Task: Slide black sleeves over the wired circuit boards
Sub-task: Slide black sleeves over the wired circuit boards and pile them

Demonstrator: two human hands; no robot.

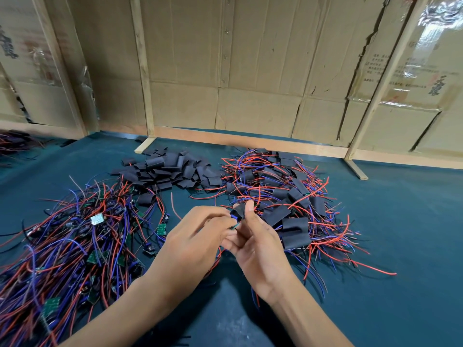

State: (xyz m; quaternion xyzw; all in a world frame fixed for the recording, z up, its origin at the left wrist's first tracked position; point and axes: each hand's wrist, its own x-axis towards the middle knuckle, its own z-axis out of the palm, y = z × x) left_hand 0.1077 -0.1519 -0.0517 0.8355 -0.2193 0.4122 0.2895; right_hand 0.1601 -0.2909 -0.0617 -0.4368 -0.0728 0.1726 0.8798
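In the head view, both hands met above the green mat (400,221). The right hand (260,249) pinched a black sleeve (240,212) between thumb and fingers; the left hand (198,236) curled round a small board (234,225) and fed it into the sleeve's lower mouth, a green edge showing. Red and blue wires (218,256) trailed below the palms. Bare boards (75,246) lay heaped at left, loose sleeves (170,169) behind, sleeved boards (283,204) at right.

The likely trouble: the board's corner or a tall part could have snagged on the flattened sleeve mouth, buckling it. Pushing by the wires might have strained the solder joints. The trailing wires sat near the right heap and could have tangled with it.
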